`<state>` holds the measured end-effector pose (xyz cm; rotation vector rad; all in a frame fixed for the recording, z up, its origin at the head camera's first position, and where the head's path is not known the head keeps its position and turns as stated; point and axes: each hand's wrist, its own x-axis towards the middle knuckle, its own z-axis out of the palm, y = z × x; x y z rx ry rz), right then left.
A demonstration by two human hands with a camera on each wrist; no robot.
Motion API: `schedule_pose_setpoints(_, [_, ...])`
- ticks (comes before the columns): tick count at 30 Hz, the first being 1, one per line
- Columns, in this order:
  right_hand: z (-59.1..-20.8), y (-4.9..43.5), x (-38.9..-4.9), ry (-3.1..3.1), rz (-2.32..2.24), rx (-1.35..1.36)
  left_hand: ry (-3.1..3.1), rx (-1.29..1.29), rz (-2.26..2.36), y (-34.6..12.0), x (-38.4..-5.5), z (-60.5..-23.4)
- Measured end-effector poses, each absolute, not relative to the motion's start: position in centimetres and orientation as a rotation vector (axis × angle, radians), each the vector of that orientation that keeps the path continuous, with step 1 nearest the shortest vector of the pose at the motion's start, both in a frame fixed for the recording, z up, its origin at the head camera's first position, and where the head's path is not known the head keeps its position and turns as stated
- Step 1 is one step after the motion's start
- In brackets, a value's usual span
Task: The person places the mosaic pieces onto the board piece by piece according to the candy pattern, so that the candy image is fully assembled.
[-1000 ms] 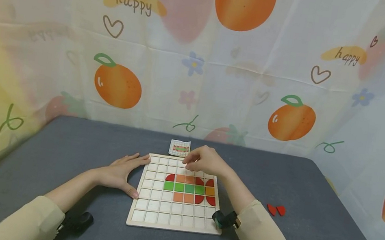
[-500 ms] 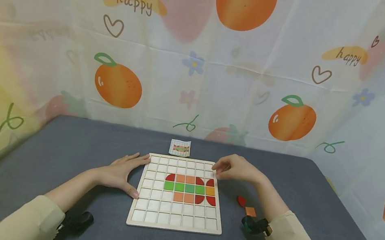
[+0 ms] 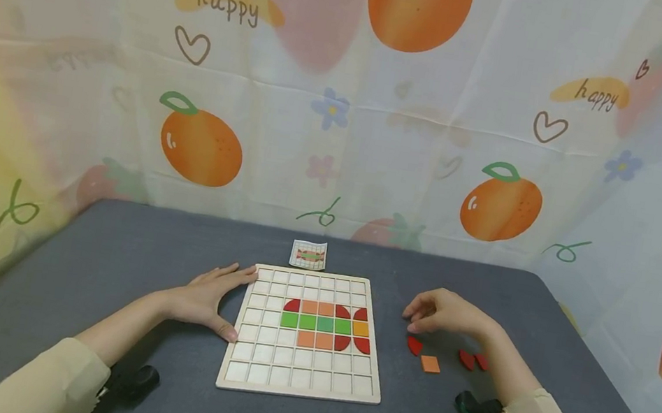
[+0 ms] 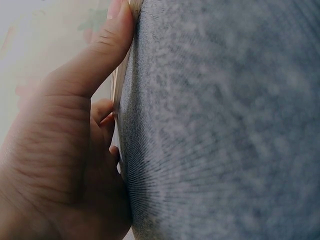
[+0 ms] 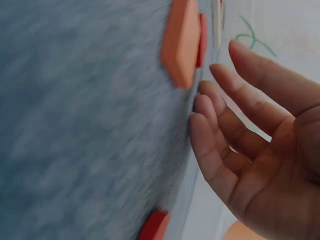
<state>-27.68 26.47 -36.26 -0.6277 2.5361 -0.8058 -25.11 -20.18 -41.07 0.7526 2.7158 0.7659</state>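
My left hand [image 3: 200, 297] rests with spread fingers along the left edge of a white gridded wooden board [image 3: 260, 373]. In the left wrist view its thumb [image 4: 107, 45] lies on the board's rim. Coloured tiles fill several of the board's cells: a row of green tiles [image 3: 307, 322] between salmon and red rounded ones, with a yellow-orange tile [image 3: 360, 328] at the right. My right hand [image 3: 449, 316] hovers low right of the board, fingers loosely bent and holding nothing. Just in front of it lie a red rounded tile [image 3: 414, 346] and an orange square tile [image 3: 430, 364].
Two more red tiles [image 3: 465, 359] lie beside the right forearm. Behind the board is a small card [image 3: 307, 257] with a coloured pattern on a grid. A fruit-printed curtain [image 3: 290, 137] hangs behind the dark grey table [image 3: 173, 382].
My right hand has moved right, from over the board's far part to the table beside the loose tiles. The left hand has stayed on the board's edge.
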Motion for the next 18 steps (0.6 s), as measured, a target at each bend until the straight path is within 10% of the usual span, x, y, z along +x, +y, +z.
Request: schedule_pose_setpoints(18, [-36.7,27.7,-26.4,2.41,-0.875,-0.671,2.704,0.761,0.779,-20.0,-24.7,-40.5])
